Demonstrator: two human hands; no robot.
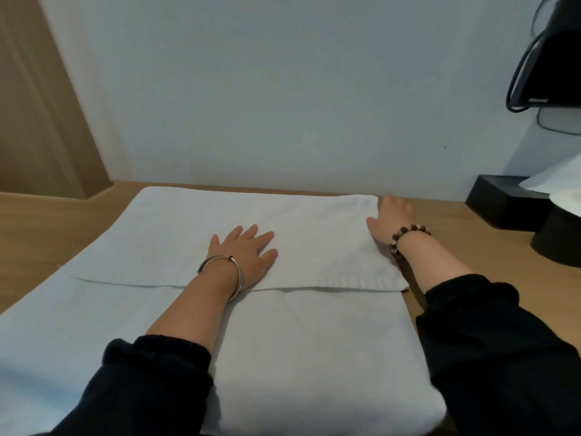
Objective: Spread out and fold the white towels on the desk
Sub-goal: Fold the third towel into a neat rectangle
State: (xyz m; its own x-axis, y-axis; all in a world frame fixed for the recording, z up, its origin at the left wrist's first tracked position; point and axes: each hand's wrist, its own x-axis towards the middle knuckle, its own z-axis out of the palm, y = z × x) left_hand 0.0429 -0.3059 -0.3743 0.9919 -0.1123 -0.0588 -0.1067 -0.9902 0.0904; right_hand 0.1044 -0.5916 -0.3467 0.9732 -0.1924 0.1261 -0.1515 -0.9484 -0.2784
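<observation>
Pressure was the point of this pose. My left hand (248, 256) lay flat, fingers straight and spread, on the folded-over upper layer of the large white cloth towel (314, 357), holding nothing and, I judge, pinning that layer so it would not slide. My right hand (390, 221) sat at the towel's right edge, fingers stretched out along it and thumb touching the cloth. It gripped nothing that I could make out, though blur hid the fingertips. Most likely it was squaring the side so both layers lined up.

The towel covered most of the light wooden desk (37, 234). The upper layer's ribbed hem (361, 283) ran straight across the towel, just behind my left wrist.

By count there was one towel that I could tell, in two layers, and two hands. There were two bracelets: a silver metal bangle (234, 272) on the left wrist and a brown-and-white bead bracelet (405, 234) on the right. One black box (496, 196) stood right of the towel.
</observation>
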